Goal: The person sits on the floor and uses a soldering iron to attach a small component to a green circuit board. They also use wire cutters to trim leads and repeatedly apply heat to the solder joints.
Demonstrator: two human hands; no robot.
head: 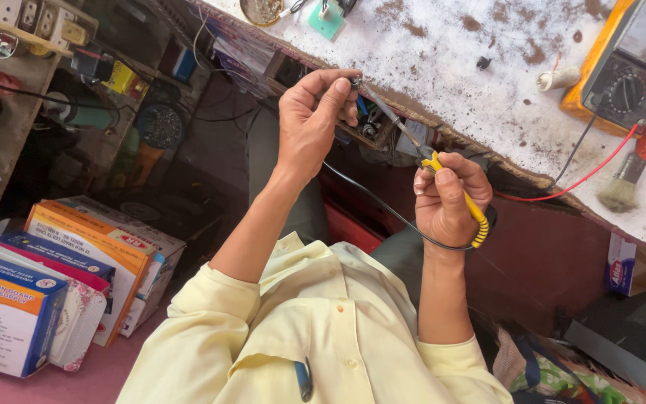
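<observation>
- Hands work just off the tabletop [487,97] edge, over open space above the lap.
- Right hand [446,198] clenched on a soldering iron [443,179]: yellow ribbed grip, thin metal shaft, black cord.
- Left hand [315,112] pinches a small dark part [354,82], possibly a connector, at the iron's tip.
- Multimeter [622,75] and brush [626,179] lie well apart.

Stacked boxes [76,262] sit lower left, orange, blue and white; a small red-and-white carton [620,263] stands lower right under the worktop [472,82].
</observation>
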